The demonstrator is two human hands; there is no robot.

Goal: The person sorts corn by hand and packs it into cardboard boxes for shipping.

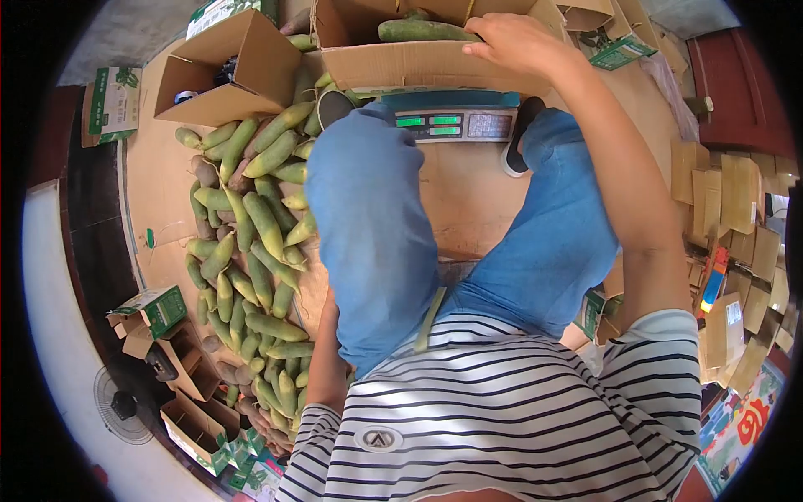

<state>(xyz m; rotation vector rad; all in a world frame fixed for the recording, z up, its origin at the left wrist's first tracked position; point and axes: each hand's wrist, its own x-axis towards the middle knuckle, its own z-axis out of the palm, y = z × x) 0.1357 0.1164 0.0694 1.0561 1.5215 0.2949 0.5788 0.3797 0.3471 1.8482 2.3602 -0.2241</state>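
Nearest: your striped shirt (502, 402), then both knees in blue jeans (376, 217), drawn up. You are seated low, feet either side of the scale (456, 124).

Right hand (519, 42): arm stretched forward, palm down on the near rim of the open carton (418, 65), fingers close together and curved over the edge. They reach the end of the long green vegetable (418, 31) that lies across the carton's top. You cannot tell whether they grip it or only rest there.

Left hand: hidden behind your left knee, so its state is not readable. Only the left forearm (328, 360) shows, beside the pile.

The carton sits on the scale platform and the lit green display faces you. This is probably so the reading can be watched while the carton is loaded.

The pile of green and yellowish vegetables (251, 234) lies loose just beside your left leg, likely kept within arm's reach.

Surface: flattened brown cardboard (159, 176) over a dark floor.

Room:
- A second open carton (209, 67) beyond the pile.
- Small green-printed boxes (155, 309) on the far side of the pile.
- A floor fan (121, 406) near the pale wall.
- Folded carton blanks (736, 192) stacked on your right.
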